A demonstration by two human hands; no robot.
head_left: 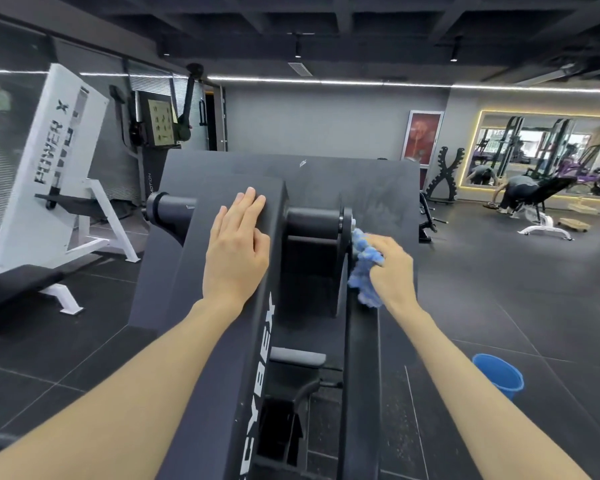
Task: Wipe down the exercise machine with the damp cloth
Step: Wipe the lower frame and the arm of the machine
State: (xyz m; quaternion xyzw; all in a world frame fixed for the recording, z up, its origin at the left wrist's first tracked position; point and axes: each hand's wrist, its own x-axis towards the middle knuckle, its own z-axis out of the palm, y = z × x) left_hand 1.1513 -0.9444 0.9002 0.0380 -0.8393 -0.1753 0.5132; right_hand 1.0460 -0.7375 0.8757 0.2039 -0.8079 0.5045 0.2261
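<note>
My left hand (235,252) lies flat with straight fingers on the sloped beam of the black exercise machine (201,258), while my right hand (392,268) grips the bunched blue damp cloth (362,268) against the rail just right of the roller pad (314,220). I judge the cloth could snag on the bolt end beside my right hand, or I could back into the blue bucket (498,375) down to my right. Below my left wrist the beam reads "CYBEX"; the white machine (45,168) far left of my left hand reads "POWER X".
</note>
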